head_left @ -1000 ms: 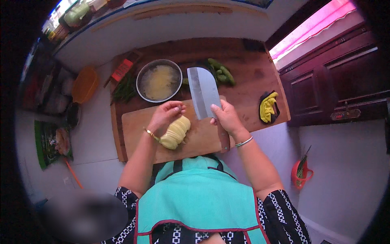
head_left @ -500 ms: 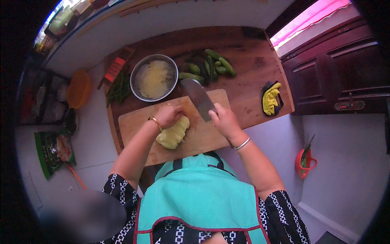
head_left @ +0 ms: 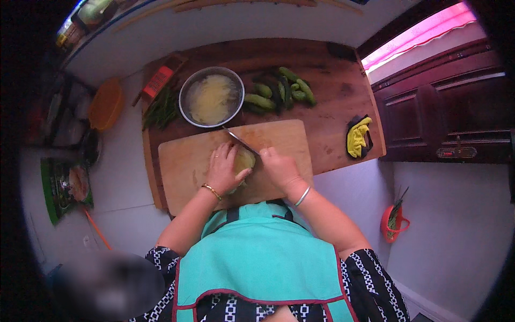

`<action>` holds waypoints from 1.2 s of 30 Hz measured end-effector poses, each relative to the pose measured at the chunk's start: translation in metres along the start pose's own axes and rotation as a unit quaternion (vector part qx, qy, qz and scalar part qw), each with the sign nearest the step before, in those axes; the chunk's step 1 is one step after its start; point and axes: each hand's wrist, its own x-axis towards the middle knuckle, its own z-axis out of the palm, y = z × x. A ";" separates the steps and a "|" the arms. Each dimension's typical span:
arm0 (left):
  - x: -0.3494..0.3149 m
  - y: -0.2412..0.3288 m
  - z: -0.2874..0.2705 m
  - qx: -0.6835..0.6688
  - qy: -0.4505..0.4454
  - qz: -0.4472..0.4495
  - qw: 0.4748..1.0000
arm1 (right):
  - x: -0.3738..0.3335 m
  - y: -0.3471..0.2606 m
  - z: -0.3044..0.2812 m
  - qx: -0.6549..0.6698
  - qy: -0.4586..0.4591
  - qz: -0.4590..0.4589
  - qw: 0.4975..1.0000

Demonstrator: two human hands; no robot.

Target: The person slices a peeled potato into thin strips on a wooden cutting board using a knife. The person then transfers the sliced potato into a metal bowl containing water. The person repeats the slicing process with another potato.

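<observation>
A wooden cutting board (head_left: pixel 185 155) lies at the near edge of the table, with a pale green vegetable (head_left: pixel 245 160) on it whose exact kind I cannot make out. My left hand (head_left: pixel 221 169) grips it from above and the left, fingers bent over the top and thumb along the near side, covering much of it. In my right hand (head_left: pixel 279 170) is a cleaver (head_left: pixel 241 140), its blade seen nearly edge-on at the right end of the vegetable. The blade tip points toward a metal bowl (head_left: pixel 242 102) of pale yellow shreds (head_left: pixel 213 99).
Several green cucumbers (head_left: pixel 262 102) lie beyond the board. Left of the bowl are a red grater (head_left: pixel 157 82) and long green vegetables (head_left: pixel 161 111). A yellow and black cloth (head_left: pixel 358 137) rests near the table's right edge. A dark door (head_left: pixel 437 112) stands at the right.
My left hand has spread over the vegetable, which now sits more upright to the right. The right hand has come down and left, turning the cleaver from flat to edge-on beside it.
</observation>
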 end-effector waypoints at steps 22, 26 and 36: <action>-0.012 -0.006 0.014 -0.047 0.102 0.135 0.984 | 0.023 -0.029 -0.025 0.040 -0.117 0.006 0.992; -0.012 -0.008 0.019 -0.049 0.124 0.138 0.981 | 0.034 -0.042 -0.046 0.017 -0.170 0.017 0.985; -0.012 -0.006 0.014 -0.043 0.131 0.132 0.982 | 0.026 -0.037 -0.028 0.020 -0.136 0.010 0.990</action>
